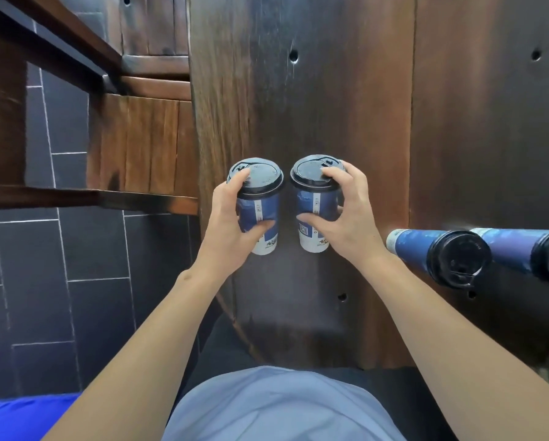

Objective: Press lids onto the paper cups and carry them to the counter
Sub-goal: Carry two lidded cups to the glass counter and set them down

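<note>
Left hand (235, 218) grips the left cup (260, 211): thumb across the blue wall, index fingertip on its lid (255, 176). Right hand (343, 214) mirrors it on the right cup (314, 214): thumb on the wall, fingers curled over its lid (314, 173) and round the far side. Both black lids look seated flush on the rims.

Cups upright, long axes vertical, side by side between the hands, lids nearly touching, slight gap between them. They sit over the dark wooden counter (298, 90), near its left edge. Bases either on the wood or just above it; can't tell from this steep angle.

Out past the right hand: two more lidded cups (451, 253), close to the camera and badly stretched by the lens. Left of the counter: tiled floor (37, 265).

Judgement: lidding done for this pair, carry/placement in hand. Each hand owns one cup, so any set-down runs straight along the vertical axes; keep them level and apart.
</note>
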